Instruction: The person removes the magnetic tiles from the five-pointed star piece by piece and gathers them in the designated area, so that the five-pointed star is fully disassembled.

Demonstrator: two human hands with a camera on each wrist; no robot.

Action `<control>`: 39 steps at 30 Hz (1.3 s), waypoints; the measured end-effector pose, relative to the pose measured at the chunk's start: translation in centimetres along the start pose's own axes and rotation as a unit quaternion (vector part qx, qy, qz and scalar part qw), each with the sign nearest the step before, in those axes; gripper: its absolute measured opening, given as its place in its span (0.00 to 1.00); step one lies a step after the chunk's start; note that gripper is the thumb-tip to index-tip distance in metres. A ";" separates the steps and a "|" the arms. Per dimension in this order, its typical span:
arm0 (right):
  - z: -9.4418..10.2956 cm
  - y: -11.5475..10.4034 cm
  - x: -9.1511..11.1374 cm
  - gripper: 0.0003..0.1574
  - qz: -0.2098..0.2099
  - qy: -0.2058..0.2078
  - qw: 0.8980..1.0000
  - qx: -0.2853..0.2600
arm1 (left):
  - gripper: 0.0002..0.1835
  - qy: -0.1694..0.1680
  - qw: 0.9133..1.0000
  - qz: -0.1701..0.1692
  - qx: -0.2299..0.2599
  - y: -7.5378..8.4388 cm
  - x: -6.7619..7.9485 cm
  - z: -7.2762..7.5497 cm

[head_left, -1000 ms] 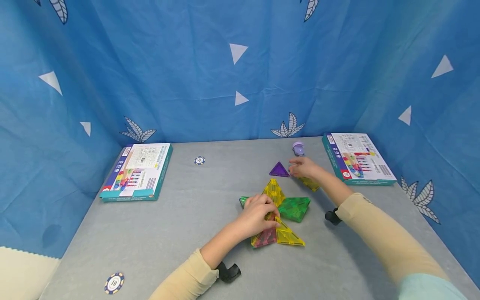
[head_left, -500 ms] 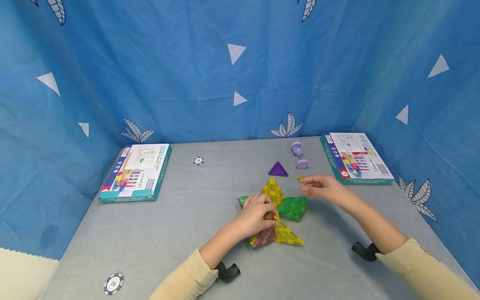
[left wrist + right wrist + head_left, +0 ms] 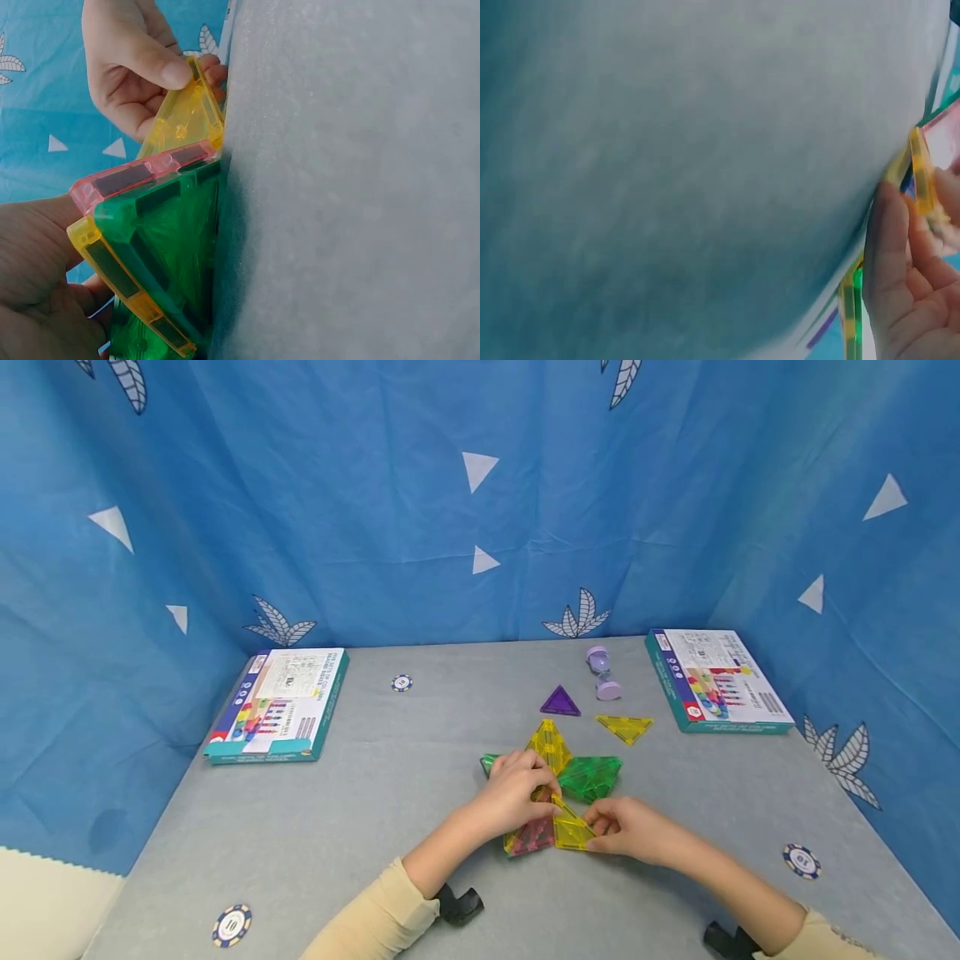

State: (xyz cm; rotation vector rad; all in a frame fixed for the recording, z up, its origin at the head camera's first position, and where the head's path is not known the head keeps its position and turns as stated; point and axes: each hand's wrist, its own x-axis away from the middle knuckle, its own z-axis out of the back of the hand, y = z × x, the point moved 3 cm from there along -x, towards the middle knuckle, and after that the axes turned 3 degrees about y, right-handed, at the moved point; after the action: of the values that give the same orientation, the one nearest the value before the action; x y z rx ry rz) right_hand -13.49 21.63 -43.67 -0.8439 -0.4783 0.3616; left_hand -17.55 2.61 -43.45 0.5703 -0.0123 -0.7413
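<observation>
A star-like build of translucent magnetic tiles stands on the table, with green, yellow and pink sides. My left hand grips it from above, fingers curled over its middle and hiding part of it. At its near right, my right hand pinches the outer corner of a yellow triangle tile. The left wrist view shows the thumb of that hand on the yellow tile, beside the pink tile's edge. Beyond the build lie a loose yellow triangle tile and a purple triangle tile.
A small purple hourglass lies at the back. Flat boxes stand at the left and right. Poker chips lie at the far left, near left and right. A blue curtain encloses the back.
My right hand has come away from the loose yellow tile at the back, moved toward me and taken hold of the near yellow tile's corner. My left hand has stayed on the build.
</observation>
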 end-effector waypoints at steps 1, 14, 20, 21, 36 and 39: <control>-0.2 0.0 0.0 0.11 0.004 0.000 1.000 0.001 | 0.10 -0.001 1.000 0.000 -0.002 0.0 0.0 0.0; 0.1 -0.1 0.2 0.06 0.005 -0.014 0.999 -0.034 | 0.14 -0.011 1.000 0.011 -0.021 -0.4 -0.1 0.7; 2.7 -0.2 1.4 0.04 0.015 -0.047 0.998 -0.027 | 0.15 -0.015 1.000 0.015 -0.017 -0.3 -0.1 0.8; 3.5 -0.5 1.5 0.04 0.019 -0.048 0.998 -0.020 | 0.14 -0.016 1.000 0.014 -0.017 -0.3 -0.1 0.8; 11.0 -7.7 -11.2 0.18 -0.057 0.088 0.994 -0.027 | 0.14 -0.023 1.000 0.004 -0.016 -0.5 -0.1 0.5; 9.7 -7.5 -15.1 0.17 -0.093 0.078 0.992 -0.043 | 0.15 -0.022 1.000 0.001 -0.018 -0.4 0.0 0.5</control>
State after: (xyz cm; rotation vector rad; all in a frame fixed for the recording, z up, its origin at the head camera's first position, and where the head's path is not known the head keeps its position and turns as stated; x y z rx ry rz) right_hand -30.48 15.75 -36.22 -0.8967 -0.4257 0.1028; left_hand -17.92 2.10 -43.20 0.5196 -0.0409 -0.7512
